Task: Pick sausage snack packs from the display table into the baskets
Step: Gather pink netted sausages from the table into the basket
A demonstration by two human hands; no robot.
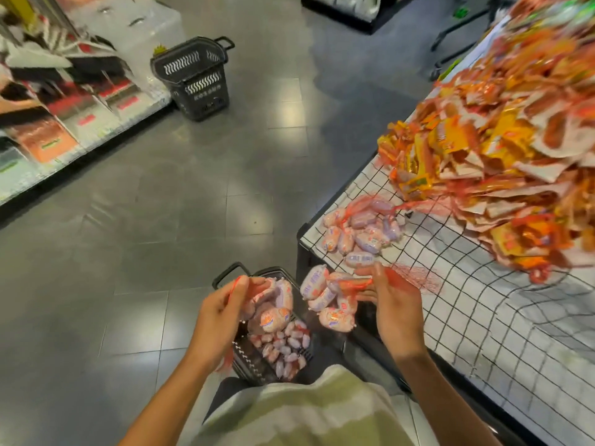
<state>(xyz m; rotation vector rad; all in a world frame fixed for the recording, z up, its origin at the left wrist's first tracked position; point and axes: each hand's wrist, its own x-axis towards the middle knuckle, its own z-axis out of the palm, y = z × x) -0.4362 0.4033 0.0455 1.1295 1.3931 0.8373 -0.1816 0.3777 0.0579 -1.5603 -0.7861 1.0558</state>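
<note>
My left hand grips a red-net sausage pack by its neck, hanging over the black basket on the floor below me. Several small pink sausages lie inside that basket. My right hand holds a second net sausage pack at the corner of the display table, just right of the basket. Another net pack of sausages lies on the table's near-left corner.
A large heap of orange and yellow snack packets covers the table's far side. An empty red net lies by my right hand. A second black basket stands on the grey floor beside the left shelf.
</note>
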